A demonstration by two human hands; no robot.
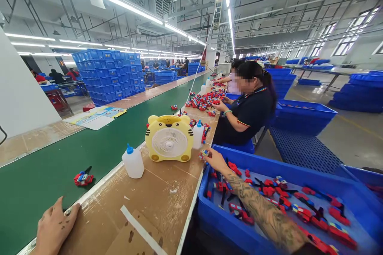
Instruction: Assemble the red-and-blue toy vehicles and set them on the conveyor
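Note:
My left hand [57, 225] rests on the near edge of the green conveyor belt [116, 137], fingers apart and nothing in them. On the belt just beyond it lies a red and blue plastic toy [83, 178] with a black strap-like part. Reaching out over the corner of a blue bin [287, 167], my right hand [218, 160] pinches a small multicoloured toy [204, 154] between thumb and fingers. Under my right forearm, the bin holds several red and blue toys [303, 212] with black parts.
A yellow tiger-faced fan [169, 138] stands on the worn bench between two white bottles with blue caps [133, 162]. Farther along, a co-worker [249, 107] sits at a heap of toys [206, 100]. Stacked blue crates [104, 75] stand beyond the belt.

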